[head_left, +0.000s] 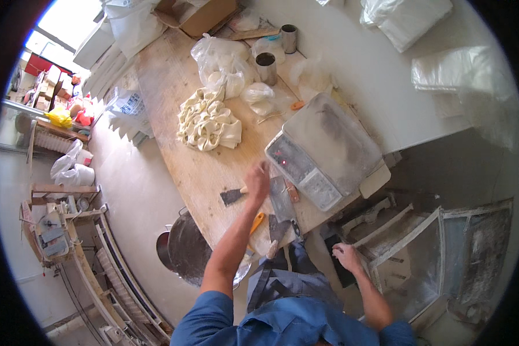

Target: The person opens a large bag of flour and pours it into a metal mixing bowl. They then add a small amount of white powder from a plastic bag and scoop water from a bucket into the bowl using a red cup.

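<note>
Head view: left of centre, my left hand (257, 182) is closed around the handle of a small scraper (232, 196), its dark blade lying flat on the wooden table (173, 86). Above it, in the upper middle, sits a heap of pale dough strips (207, 122). Right of my hand lies a cleaver (281, 199), then a floury scale (323, 151). At lower right, my right hand (347, 256) grips a dark flat object (339, 259), fingers curled over its edge.
</note>
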`<state>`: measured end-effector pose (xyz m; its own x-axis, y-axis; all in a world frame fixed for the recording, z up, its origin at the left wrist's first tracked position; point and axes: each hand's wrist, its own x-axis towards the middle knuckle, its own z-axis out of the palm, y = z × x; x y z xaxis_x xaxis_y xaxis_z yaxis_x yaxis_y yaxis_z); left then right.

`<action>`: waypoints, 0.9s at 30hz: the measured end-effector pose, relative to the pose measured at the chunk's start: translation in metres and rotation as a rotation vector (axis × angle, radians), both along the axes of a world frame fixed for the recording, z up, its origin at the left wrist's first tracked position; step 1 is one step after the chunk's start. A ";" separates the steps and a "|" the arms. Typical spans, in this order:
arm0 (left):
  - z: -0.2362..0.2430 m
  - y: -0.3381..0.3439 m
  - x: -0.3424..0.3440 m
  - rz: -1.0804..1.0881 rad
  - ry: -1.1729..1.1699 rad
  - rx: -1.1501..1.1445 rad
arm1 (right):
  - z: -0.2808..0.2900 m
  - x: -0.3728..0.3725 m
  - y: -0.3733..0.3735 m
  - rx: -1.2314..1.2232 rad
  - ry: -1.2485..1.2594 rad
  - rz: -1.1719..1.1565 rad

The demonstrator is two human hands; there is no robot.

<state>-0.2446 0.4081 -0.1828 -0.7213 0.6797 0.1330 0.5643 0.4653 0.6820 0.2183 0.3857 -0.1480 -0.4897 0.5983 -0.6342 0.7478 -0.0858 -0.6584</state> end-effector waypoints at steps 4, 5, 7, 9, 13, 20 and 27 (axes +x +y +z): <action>-0.007 0.085 -0.096 -0.011 0.116 0.069 | -0.003 -0.007 -0.028 -0.072 -0.022 -0.099; -0.014 0.105 -0.110 -0.060 0.179 0.071 | -0.004 -0.007 -0.037 -0.115 -0.080 -0.116; -0.030 0.128 -0.126 -0.115 0.215 0.002 | -0.009 -0.008 -0.057 -0.124 -0.028 -0.126; -0.045 0.142 -0.132 -0.133 0.151 -0.151 | -0.013 -0.010 -0.073 -0.140 -0.036 -0.134; -0.043 0.128 -0.137 -0.171 0.173 -0.069 | -0.012 -0.026 -0.087 -0.170 -0.041 -0.164; 0.020 0.104 -0.130 -0.308 -0.112 0.250 | 0.012 -0.110 -0.053 -0.113 0.044 -0.148; -0.020 0.219 -0.116 -0.476 -0.023 -0.188 | 0.032 -0.138 -0.059 0.015 0.050 -0.091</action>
<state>-0.3609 0.6274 -0.2028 -0.3277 0.9441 -0.0355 0.7295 0.2767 0.6256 0.0807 0.3269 -0.1156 -0.4634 0.6509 -0.6013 0.7037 -0.1421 -0.6962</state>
